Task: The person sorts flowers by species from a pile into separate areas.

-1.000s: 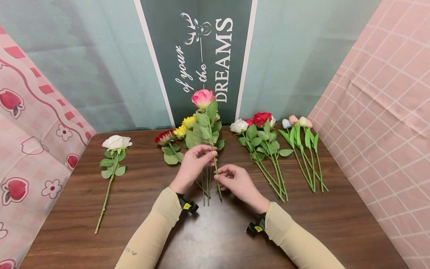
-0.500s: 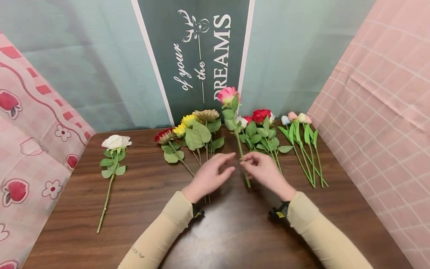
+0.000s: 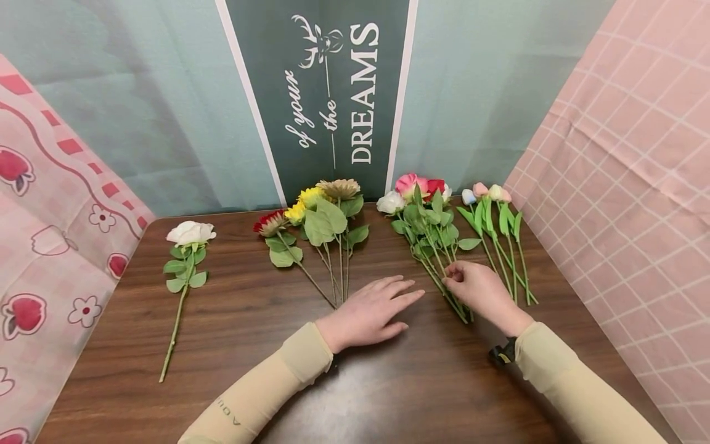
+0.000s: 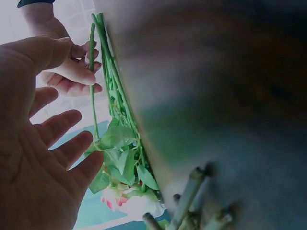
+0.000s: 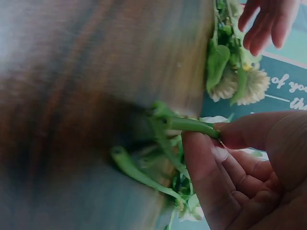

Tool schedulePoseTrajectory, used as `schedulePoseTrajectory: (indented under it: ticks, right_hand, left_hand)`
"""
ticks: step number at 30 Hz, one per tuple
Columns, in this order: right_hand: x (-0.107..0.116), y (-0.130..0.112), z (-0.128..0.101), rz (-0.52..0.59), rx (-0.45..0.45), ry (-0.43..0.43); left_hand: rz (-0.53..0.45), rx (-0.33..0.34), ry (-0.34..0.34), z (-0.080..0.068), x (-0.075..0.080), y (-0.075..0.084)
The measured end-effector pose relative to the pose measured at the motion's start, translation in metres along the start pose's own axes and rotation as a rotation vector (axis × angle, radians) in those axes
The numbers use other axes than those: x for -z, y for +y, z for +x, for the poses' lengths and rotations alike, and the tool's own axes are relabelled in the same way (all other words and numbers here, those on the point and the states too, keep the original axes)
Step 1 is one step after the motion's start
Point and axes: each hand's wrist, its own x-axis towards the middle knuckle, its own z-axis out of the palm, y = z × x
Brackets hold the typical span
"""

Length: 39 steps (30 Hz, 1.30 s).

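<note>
1. Pink rose [image 3: 409, 183] is lying in the rose bunch [image 3: 429, 228] at the back right of the table [image 3: 249, 345], its bloom sitting between a white rose head [image 3: 391, 202] and a red one [image 3: 436, 185], right up against the teal backdrop.
2. Right hand [image 3: 479, 290] is pinching the pink rose's green stem [image 5: 192, 125] between thumb and forefinger, pretty clear in the right wrist view. Other fingers are curling in under the palm. Hand is sitting low, down at the stem ends of the bunch.
3. Left hand [image 3: 371, 311] is lying flat, palm down on the wood, fingers straight and a bit spread, pointing toward the right hand. It's holding nothing and isn't touching any stems as far as I can tell. The wrist view is showing those fingers [image 4: 62, 143] open too, just beside the leaves.
4. Sunflower-ish bunch [image 3: 318, 216] with yellow, tan and red heads is lying just left of the roses, stems fanning toward the left hand.
5. Tulip buds [image 3: 488, 194] in pastel colours are lying just right of the roses, stems running past the right hand.
6. Single white rose [image 3: 191, 234] is lying on its own, well apart at the far left of the table.
7. Dark banner [image 3: 333, 92] reading "of your the DREAMS" is hanging behind the flowers.
</note>
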Motion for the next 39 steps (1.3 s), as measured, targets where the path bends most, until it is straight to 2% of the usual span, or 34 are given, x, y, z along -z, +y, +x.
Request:
schedulePoseTrajectory:
  ticks: [6, 17, 22, 25, 28, 31, 34, 39]
  right_hand:
    - [-0.007, 0.002, 0.001, -0.042, 0.020, 0.026]
    - [-0.002, -0.001, 0.005, -0.078, 0.103, 0.119]
    - [-0.002, -0.010, 0.008, -0.090, 0.165, 0.154]
    - [-0.004, -0.021, 0.012, -0.096, 0.210, 0.147]
    - [-0.011, -0.038, 0.017, -0.099, 0.270, 0.134]
    - [-0.024, -0.062, 0.023, -0.103, 0.342, 0.109]
    - [-0.040, -0.090, 0.026, -0.108, 0.421, 0.058]
    - [-0.070, -0.137, 0.026, -0.145, 0.580, -0.054]
  left_hand:
    - [-0.028, 0.000, -0.016, -0.003, -0.003, -0.001]
    - [-0.027, 0.011, -0.019, -0.007, -0.001, -0.007]
    - [-0.017, 0.035, -0.017, -0.012, 0.007, -0.013]
    - [0.005, 0.071, -0.008, -0.021, 0.016, -0.024]
    - [0.031, 0.143, 0.007, -0.036, 0.027, -0.041]
    - [0.045, 0.249, 0.039, -0.060, 0.038, -0.062]
    - [0.059, 0.370, 0.080, -0.093, 0.049, -0.084]
    - [0.097, 0.587, 0.136, -0.158, 0.066, -0.120]
